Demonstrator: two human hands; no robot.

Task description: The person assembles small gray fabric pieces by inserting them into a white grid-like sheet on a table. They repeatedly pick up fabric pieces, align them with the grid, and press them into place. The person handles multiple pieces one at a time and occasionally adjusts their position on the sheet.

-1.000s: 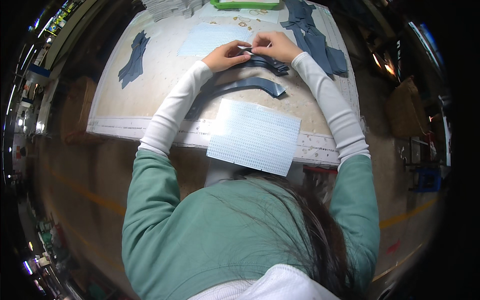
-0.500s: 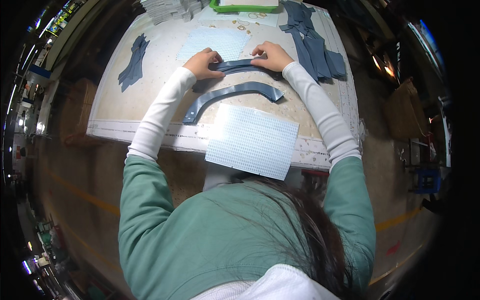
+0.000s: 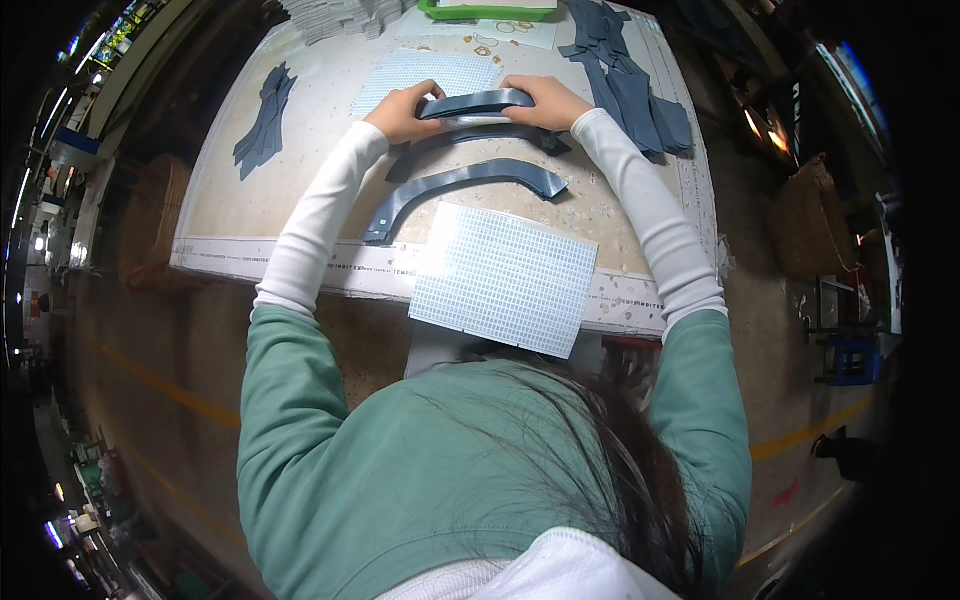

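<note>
Between my two hands is a stack of curved blue-grey strips [image 3: 476, 103], bent in a shallow arch. My left hand [image 3: 405, 112] grips its left end and my right hand [image 3: 545, 103] its right end, fingers closed round the edges. Just below it on the table lies a second curved blue-grey stack [image 3: 470, 146], its ends spread a little. Nearer me a third arched stack [image 3: 468, 180] rests with a small pale label at its left end. A sheet of small printed labels [image 3: 505, 278] overhangs the table's front edge.
Another label sheet [image 3: 440, 78] lies beyond my hands. A small fan of blue-grey pieces [image 3: 264, 125] sits at left, a larger heap [image 3: 630, 95] at right. At the back are grey stacks [image 3: 340, 22] and a green tray [image 3: 490, 14]. A woven basket [image 3: 812, 225] stands right of the table [image 3: 235, 210].
Both hands have lifted a curved stack up and slightly away from the one below it, which now shows. My right hand's fingers have closed round its right end.
</note>
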